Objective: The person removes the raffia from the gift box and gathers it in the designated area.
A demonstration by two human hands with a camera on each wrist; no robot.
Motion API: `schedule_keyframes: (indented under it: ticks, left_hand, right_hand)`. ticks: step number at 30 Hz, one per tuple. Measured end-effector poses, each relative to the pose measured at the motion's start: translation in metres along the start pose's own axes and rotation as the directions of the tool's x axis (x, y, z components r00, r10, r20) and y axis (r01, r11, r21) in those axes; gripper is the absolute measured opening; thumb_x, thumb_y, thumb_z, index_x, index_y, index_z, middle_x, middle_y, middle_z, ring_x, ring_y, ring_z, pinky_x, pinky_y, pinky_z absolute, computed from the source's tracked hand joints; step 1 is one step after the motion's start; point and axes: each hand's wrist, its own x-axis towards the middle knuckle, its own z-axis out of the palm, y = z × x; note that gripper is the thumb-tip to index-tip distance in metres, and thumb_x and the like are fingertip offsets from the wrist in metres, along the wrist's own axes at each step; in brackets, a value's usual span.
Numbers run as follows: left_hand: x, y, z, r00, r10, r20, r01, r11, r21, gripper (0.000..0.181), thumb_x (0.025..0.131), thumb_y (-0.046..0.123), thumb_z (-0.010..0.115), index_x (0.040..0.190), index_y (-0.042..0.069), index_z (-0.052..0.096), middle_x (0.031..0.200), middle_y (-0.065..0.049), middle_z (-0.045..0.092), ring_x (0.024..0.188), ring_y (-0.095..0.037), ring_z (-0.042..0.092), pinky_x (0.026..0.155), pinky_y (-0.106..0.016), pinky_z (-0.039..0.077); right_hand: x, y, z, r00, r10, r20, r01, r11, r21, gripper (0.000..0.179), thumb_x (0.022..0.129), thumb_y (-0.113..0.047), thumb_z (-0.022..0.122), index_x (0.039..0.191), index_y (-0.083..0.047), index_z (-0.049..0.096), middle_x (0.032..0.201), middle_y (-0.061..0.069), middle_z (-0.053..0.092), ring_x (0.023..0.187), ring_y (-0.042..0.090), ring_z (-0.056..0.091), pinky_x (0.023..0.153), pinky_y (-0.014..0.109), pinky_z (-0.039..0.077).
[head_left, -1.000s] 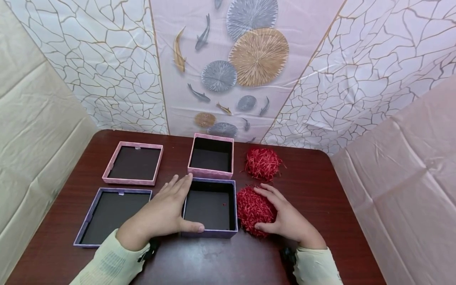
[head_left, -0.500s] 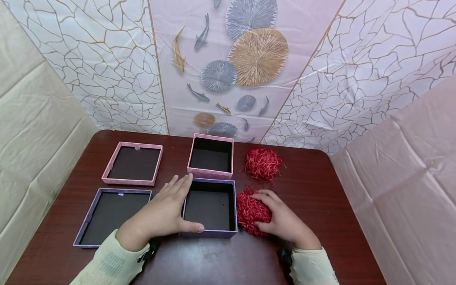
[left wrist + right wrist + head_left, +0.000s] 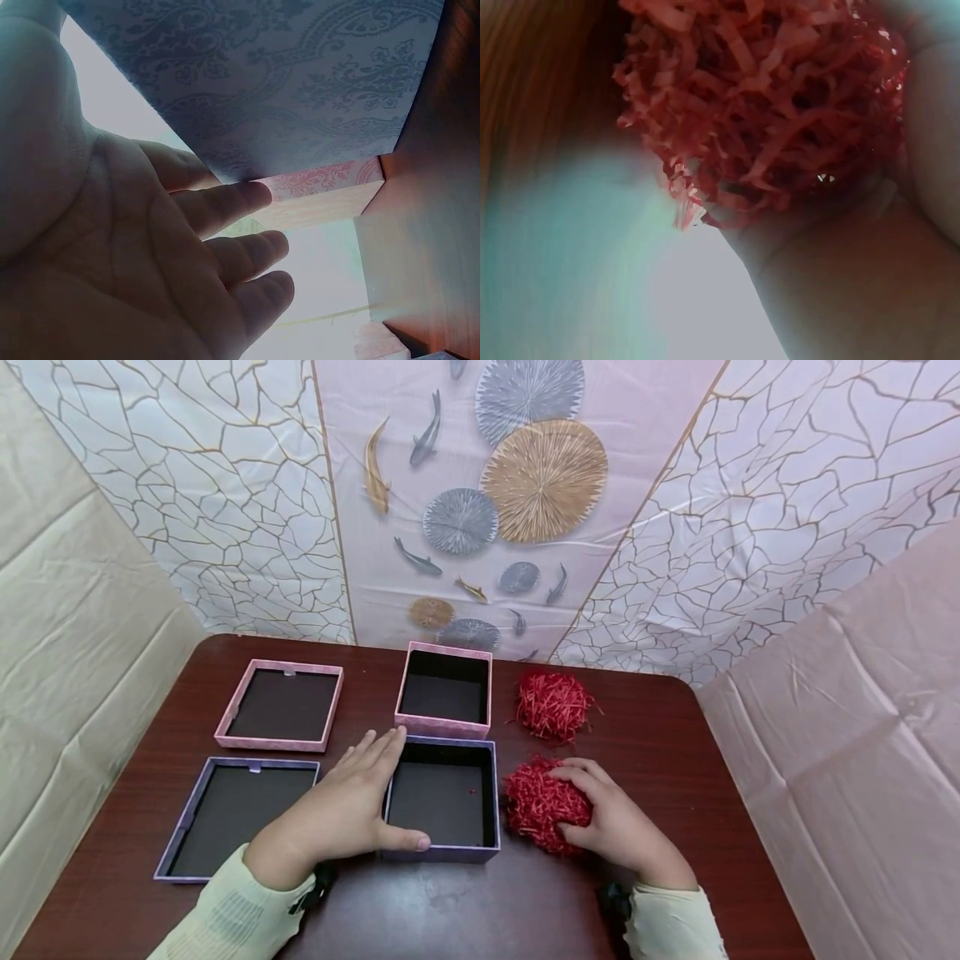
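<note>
A purple box (image 3: pixel 442 853) with a black inside stands at the table's middle, a tiny red scrap on its floor. My left hand (image 3: pixel 330 810) rests along its left side, fingers straight and thumb across the front rim. In the left wrist view the fingers (image 3: pixel 247 255) reach past the patterned box wall (image 3: pixel 300 90). To the right of the box, my right hand (image 3: pixel 618 818) grips a clump of red shredded paper (image 3: pixel 543 802), thumb and fingers round its right side. The right wrist view shows the shredded paper (image 3: pixel 757 105) against the palm; some fingertips are hidden.
Behind the purple box stands a pink box (image 3: pixel 444 725). A second red shredded paper clump (image 3: pixel 553 703) lies at the back right. On the left are a pink lid (image 3: pixel 273 744) and a purple lid (image 3: pixel 183 827), both inside up. Patterned cloth walls (image 3: pixel 255 493) enclose the table.
My right hand and the shredded paper under it have shifted slightly left, then back right, leaving a small gap beside the purple box. The left hand has stayed in place.
</note>
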Motion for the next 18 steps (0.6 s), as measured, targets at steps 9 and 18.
schedule_keyframes:
  ticks: [9,18]
  left_hand:
    - [0.000,-0.001,0.000,1.000,0.001,0.003,-0.001,1.000,-0.008,0.149,0.076,0.077,0.093,0.180,0.002,0.017,0.188,-0.019,0.019,0.173,-0.051,0.018,0.140,-0.067,0.020]
    - [-0.001,-0.001,0.001,1.000,-0.004,0.006,0.004,1.000,-0.010,0.149,0.076,0.078,0.093,0.180,0.004,0.016,0.189,-0.018,0.018,0.173,-0.051,0.018,0.140,-0.067,0.020]
  right_hand:
    - [-0.007,0.007,-0.007,1.000,0.005,-0.018,-0.006,1.000,-0.013,0.074,0.083,-0.009,0.095,0.149,-0.027,0.066,0.156,0.010,0.059,0.134,0.031,0.066,0.107,0.050,0.060]
    - [-0.011,0.016,-0.010,0.999,0.043,-0.002,-0.043,0.999,-0.024,0.075,0.085,-0.011,0.095,0.151,-0.028,0.063,0.158,0.008,0.057,0.136,0.031,0.066,0.106,0.052,0.060]
